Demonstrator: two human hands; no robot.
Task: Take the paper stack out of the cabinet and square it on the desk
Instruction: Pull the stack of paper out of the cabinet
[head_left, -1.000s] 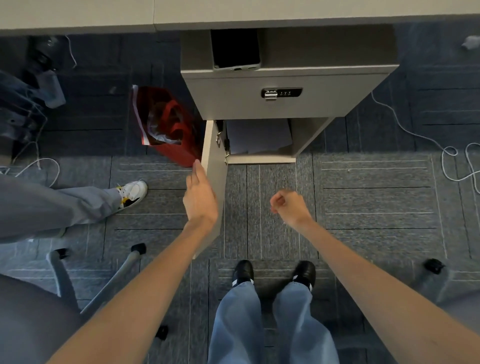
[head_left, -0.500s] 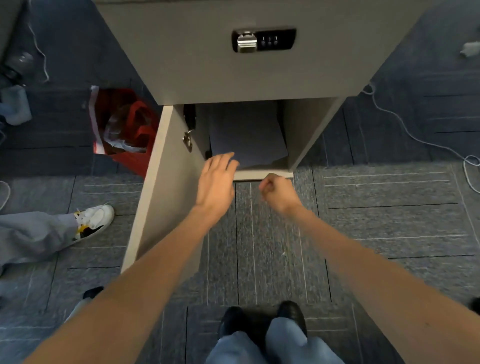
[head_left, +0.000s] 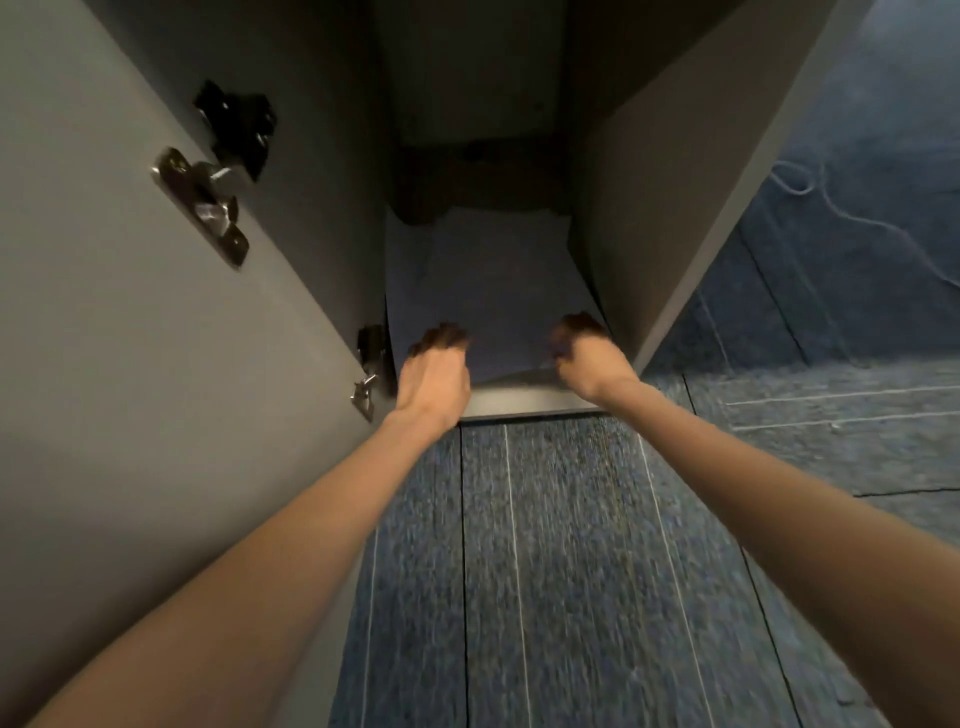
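A pale paper stack (head_left: 493, 291) lies flat on the floor of the open cabinet (head_left: 524, 402), its far end in deep shadow. My left hand (head_left: 434, 376) is at the stack's near left corner with its fingers curled over the top sheet. At the near right corner, my right hand (head_left: 589, 358) has its fingers curled on the paper too. The paper's front edge bows up slightly between the hands. Both thumbs are hidden.
The open grey cabinet door (head_left: 156, 364) stands close on the left, carrying a metal latch (head_left: 202, 202) and a hinge (head_left: 369, 364). The cabinet's right wall (head_left: 675, 208) hems in my right hand. Blue carpet (head_left: 545, 571) lies below, with a white cable (head_left: 831, 208) at right.
My head has dropped low and close to the cabinet. Both hands have moved forward from the cabinet's front into its opening and closed onto the stack's near edge.
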